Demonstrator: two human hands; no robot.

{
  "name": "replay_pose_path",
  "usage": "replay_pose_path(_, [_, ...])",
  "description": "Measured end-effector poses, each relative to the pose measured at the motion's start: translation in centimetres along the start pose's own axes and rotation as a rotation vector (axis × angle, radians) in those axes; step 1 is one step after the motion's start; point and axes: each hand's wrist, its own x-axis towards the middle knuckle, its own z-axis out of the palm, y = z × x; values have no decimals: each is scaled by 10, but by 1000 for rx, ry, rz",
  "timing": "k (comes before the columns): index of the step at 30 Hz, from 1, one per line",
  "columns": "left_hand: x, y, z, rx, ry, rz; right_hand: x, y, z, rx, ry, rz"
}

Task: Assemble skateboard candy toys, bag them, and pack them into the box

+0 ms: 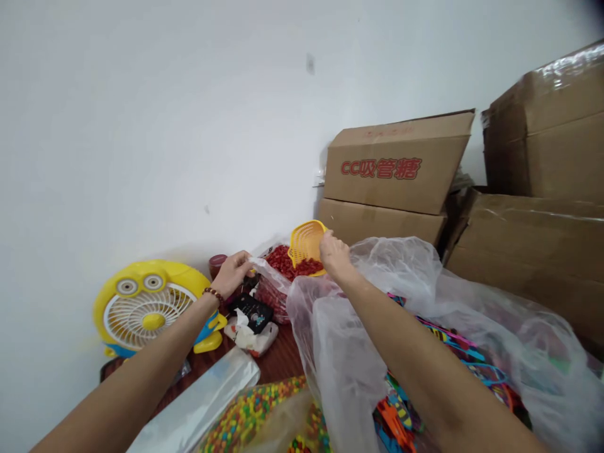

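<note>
My right hand [335, 255] is closed round the rim of a yellow plastic basket [306, 239], which tilts over a bag of small red pieces [279, 259]. Some red pieces lie inside the basket's lower side. With its fingers pinched, my left hand [234, 272] holds the edge of the clear plastic bag [271, 275] that contains the red pieces. A beaded bracelet [214, 294] circles my left wrist. Below my right forearm is a large clear bag [344, 352] with colourful plastic items [399, 418] in it.
A yellow cartoon fan [153, 322] stands at the left, beside a tissue pack [255, 340] and a dark box [252, 313]. Multicoloured small candies [250, 412] fill a bag in front, near flat clear bags [202, 402]. Cardboard boxes [382, 217] are stacked at the right along the wall.
</note>
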Motion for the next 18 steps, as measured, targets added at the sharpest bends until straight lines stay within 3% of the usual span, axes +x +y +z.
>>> replay_pose_path(8, [3,20,29,-403,50,-40,-9,-11,29,-248,83,-200])
replay_pose_path(13, [-3,27,29,-558,61,-61,-16,-23,52,-404,28,-280])
replay_pose_path(18, [-5,29,28,-594,57,-54,-20,-34,55,-397,-56,-329])
